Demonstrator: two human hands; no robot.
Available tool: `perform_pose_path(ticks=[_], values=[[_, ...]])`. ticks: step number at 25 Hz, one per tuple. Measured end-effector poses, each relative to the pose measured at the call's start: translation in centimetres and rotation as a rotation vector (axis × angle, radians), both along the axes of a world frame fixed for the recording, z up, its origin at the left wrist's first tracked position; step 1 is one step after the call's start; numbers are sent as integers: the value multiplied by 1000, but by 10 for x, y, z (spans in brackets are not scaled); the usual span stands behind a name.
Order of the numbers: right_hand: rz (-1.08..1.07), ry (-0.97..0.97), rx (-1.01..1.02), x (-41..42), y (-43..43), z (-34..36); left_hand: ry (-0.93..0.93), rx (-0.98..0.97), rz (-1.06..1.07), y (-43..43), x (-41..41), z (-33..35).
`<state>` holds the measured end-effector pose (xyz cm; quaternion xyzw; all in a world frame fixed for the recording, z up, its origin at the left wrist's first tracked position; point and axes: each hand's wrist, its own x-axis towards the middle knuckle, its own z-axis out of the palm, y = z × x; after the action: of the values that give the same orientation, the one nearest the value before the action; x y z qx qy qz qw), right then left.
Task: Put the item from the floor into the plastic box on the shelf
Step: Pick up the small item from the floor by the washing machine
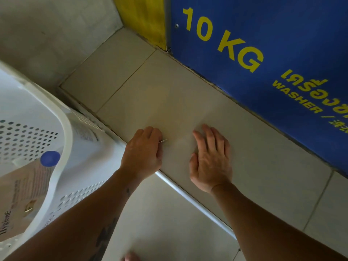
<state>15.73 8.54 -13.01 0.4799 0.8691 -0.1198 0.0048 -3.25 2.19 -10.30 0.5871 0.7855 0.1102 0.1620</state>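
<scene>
My left hand [144, 151] is curled, knuckles up, on a raised tiled ledge [143, 91], and a thin silvery item [163, 141] sticks out from between its fingertips; most of the item is hidden. Beside it on the same tile lies my right hand [211, 159], flat and palm down, fingers slightly spread, holding nothing. A white perforated plastic basket [62, 140] stands at the left, close to my left forearm. No shelf shows in this view.
Inside the basket lies a pale bottle with a blue cap [50, 158]. A blue washer panel marked "10 KG" [263, 44] rises behind the ledge. A grey wall [56, 34] closes the left corner. A metal strip [195, 202] edges the ledge, with floor tiles below.
</scene>
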Motion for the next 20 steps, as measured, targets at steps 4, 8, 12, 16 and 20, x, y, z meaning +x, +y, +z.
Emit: perform_pose_path(ticks=[4, 8, 12, 16, 20], values=[[89, -102, -139, 5, 12, 22, -213, -128, 276, 13, 9, 24], [70, -134, -359, 8, 16, 75, -451, -299, 507, 9, 20, 78], [-2, 4, -366, 15, -2, 160, -718, -292, 704, 0, 28, 166], [-5, 67, -341, 15, -17, 270, -883, -201, 847, -26, 36, 268], [54, 139, -286, 17, -39, 390, -1032, -108, 975, -68, 50, 381]])
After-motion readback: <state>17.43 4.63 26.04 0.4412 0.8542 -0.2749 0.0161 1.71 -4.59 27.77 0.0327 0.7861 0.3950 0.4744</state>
